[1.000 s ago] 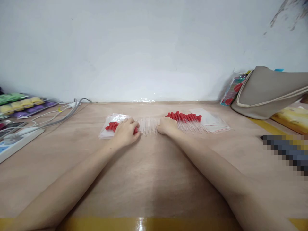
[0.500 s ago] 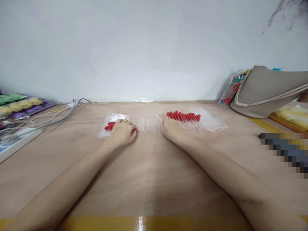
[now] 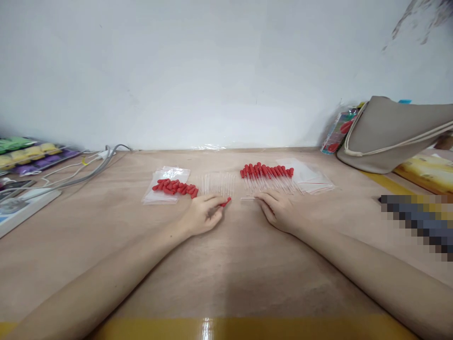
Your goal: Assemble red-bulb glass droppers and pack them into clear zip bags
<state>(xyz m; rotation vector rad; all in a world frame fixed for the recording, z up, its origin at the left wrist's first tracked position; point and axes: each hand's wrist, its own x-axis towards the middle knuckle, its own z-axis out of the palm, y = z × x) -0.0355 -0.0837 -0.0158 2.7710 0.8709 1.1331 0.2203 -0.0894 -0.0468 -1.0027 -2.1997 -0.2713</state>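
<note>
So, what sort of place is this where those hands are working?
Probably a work table in a home or small workshop; I can't tell which. It stands against a plain wall, with red-capped tubes laid in a row, a power strip and a bag on top.

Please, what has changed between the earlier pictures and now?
The left hand moved right and towards the person, uncovering the loose red caps, and now holds a single cap. The right hand also drew right and towards the person, holding a clear tube. The capped tubes and grey bag stayed in place.
</note>
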